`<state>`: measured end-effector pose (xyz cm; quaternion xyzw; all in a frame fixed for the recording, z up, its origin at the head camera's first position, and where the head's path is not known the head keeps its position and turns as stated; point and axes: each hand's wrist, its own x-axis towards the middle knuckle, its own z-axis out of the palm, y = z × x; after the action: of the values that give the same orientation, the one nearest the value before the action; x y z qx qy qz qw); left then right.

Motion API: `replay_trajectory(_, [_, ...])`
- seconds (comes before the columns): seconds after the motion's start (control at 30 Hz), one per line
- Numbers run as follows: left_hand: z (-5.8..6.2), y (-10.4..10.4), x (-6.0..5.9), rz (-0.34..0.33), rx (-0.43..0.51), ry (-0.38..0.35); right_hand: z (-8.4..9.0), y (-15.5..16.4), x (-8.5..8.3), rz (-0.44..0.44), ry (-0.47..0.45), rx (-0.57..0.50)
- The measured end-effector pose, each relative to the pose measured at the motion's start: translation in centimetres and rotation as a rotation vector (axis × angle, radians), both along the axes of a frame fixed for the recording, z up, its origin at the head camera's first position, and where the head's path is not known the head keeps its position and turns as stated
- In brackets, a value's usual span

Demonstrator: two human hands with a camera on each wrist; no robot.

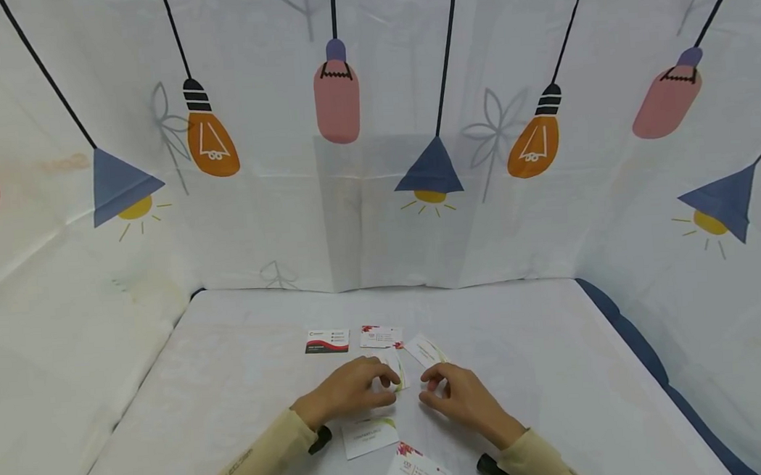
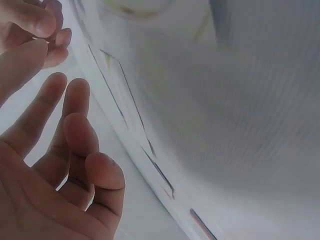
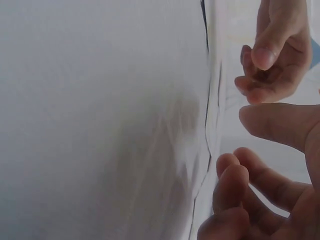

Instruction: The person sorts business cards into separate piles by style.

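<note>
My left hand (image 1: 358, 385) is bent loosely over a white business card with a green edge (image 1: 398, 373), covering part of it. No card shows between its separated fingers in the left wrist view. Across from it, my right hand (image 1: 461, 398) has thumb and fingers apart, with nothing between them in the right wrist view. Its fingertips are close to a tilted white-and-green card (image 1: 425, 349). Another white-and-green card (image 1: 370, 436) lies below the left hand. Nearer to me is a slanted white card with red flowers (image 1: 419, 470).
Beyond the hands lie a black, red and white card (image 1: 326, 341) and another red-flowered card (image 1: 380, 336), side by side. The cards rest on a white-covered table (image 1: 250, 347). A white cloth with printed lamps (image 1: 274, 215) stands behind and at both sides.
</note>
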<state>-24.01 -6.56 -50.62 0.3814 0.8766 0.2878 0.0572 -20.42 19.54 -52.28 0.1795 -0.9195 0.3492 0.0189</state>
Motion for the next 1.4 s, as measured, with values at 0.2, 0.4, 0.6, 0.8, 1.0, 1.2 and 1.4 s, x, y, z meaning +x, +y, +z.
replay_trajectory(0.2, [-0.2, 0.1, 1.0, -0.034, 0.015, -0.034, 0.0, 0.3, 1.1, 0.017, -0.03, 0.011])
replay_trajectory(0.4, [-0.5, 0.6, 2.0, -0.085, 0.009, -0.071, 0.0, 0.6, 2.4, 0.04, -0.048, -0.001])
replay_trajectory(0.6, [-0.5, 1.0, 3.1, -0.13, -0.015, -0.046, -0.2, 0.8, 3.8, 0.053, -0.037, 0.031])
replay_trajectory(0.8, [-0.8, 1.2, 3.7, -0.187, -0.023, -0.019, -0.2, 0.8, 4.8, 0.057, 0.009, 0.045])
replay_trajectory(1.0, [-1.2, 1.4, 4.1, -0.218, -0.047, -0.002, -0.1, 0.9, 5.7, 0.056, 0.011, 0.079])
replay_trajectory(1.2, [-1.5, 1.4, 4.3, -0.218, -0.061, -0.004, 0.0, 1.0, 6.8, 0.081, -0.046, 0.081])
replay_trajectory(1.4, [-1.6, 1.3, 4.5, -0.231, -0.07, 0.01, 0.4, 0.9, 7.9, 0.092, -0.143, 0.08])
